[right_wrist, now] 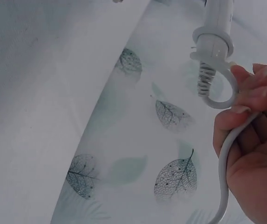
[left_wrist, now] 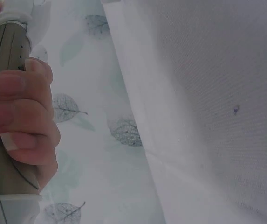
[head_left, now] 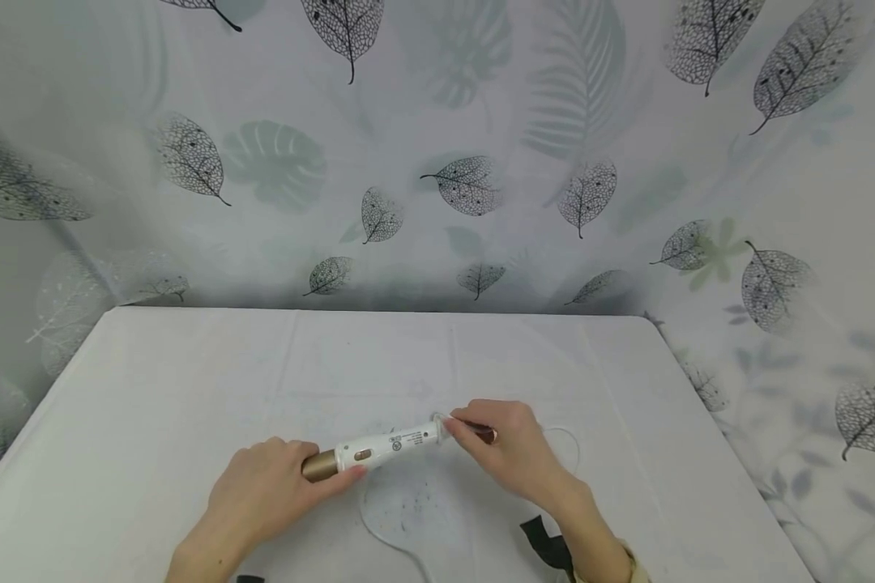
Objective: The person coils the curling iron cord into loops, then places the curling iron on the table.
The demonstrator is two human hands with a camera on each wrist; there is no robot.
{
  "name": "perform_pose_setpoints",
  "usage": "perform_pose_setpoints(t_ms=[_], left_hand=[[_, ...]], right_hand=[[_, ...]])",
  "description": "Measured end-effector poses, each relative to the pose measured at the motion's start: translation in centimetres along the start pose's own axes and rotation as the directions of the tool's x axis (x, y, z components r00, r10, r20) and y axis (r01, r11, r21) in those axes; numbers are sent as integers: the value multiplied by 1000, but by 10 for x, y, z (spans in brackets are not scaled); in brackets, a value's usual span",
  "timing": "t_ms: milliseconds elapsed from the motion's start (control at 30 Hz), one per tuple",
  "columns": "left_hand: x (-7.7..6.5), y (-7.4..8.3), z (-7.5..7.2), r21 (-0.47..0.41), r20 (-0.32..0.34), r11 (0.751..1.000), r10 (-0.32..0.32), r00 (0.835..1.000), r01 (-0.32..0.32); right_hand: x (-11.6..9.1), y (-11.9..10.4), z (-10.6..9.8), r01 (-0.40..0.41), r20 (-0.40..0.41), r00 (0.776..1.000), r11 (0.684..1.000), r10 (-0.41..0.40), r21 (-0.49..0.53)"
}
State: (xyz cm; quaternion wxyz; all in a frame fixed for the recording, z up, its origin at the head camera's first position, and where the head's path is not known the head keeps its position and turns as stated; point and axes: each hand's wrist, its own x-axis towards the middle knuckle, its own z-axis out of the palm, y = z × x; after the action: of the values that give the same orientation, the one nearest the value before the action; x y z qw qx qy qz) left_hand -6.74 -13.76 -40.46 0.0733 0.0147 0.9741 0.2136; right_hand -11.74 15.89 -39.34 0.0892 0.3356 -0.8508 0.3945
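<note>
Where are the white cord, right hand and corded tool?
White cord (right_wrist: 223, 163): right wrist view, length beside the palm.
Right hand (head_left: 515, 445): head view, back of the hand.
Corded tool (head_left: 385, 447): head view, white handle.

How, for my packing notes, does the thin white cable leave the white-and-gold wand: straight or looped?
Looped: past its ribbed white sleeve, the cable curls back up beside the right hand.

White-and-gold device (head_left: 390, 445), white cord (right_wrist: 223, 177), white table (head_left: 372, 380), pale backdrop (head_left: 423, 121) (black and green leaf prints)
</note>
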Motion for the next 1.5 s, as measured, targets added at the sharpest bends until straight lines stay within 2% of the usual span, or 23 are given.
perform_pose_setpoints(t_ms=[200,367,533,633,800,1033,1333,1500], left_hand=[[1,-2,0,14,-31,1000,-23,999,24],[2,-2,-1,8,-66,1000,-27,997,28],[1,-2,-3,23,-87,999,-21,996,23],[1,-2,-4,26,-107,999,-25,994,28],[2,0,-6,-14,-132,999,-46,990,45],[1,1,-6,-17,-161,998,-55,985,53],[5,-2,-1,-8,-194,999,-53,980,52],[3,-3,-2,-27,-245,999,-46,968,40]], right_hand=[[-1,-4,1,28,72,997,1000,-28,7],[0,-4,3,72,73,995,997,-71,-12],[1,-7,5,53,89,995,996,-47,-66],[1,-8,5,25,63,998,991,-17,-129],[1,-8,4,-9,-28,1000,979,3,-205],[0,-6,1,-74,1,997,990,74,-123],[0,-7,4,-43,58,997,998,46,-48],[1,-8,5,-110,47,993,993,109,36]])
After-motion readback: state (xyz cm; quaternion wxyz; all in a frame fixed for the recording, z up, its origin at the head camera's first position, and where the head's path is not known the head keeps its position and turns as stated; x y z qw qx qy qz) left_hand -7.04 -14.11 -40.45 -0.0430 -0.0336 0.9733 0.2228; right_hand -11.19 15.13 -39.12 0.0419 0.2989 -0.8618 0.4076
